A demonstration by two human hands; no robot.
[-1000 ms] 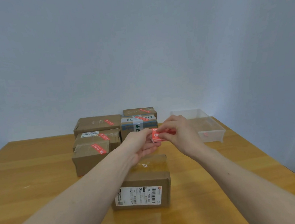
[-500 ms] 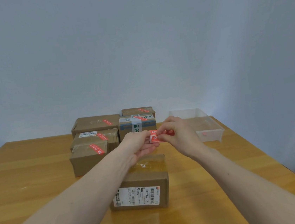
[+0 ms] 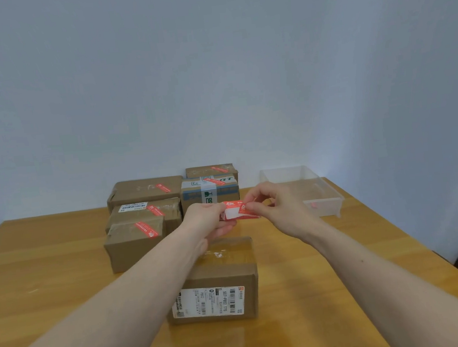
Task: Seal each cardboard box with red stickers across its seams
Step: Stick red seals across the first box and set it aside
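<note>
Both forearms are bare to the frame edge, and the left hand (image 3: 207,218) and right hand (image 3: 277,210) wear nothing.

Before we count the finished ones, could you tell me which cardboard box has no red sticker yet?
The nearest box, with the white shipping label facing the camera; the five behind it each carry one.

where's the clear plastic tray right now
In the head view the clear plastic tray sits at the table's far right, just beyond the right hand, right of the stickered boxes.
</note>
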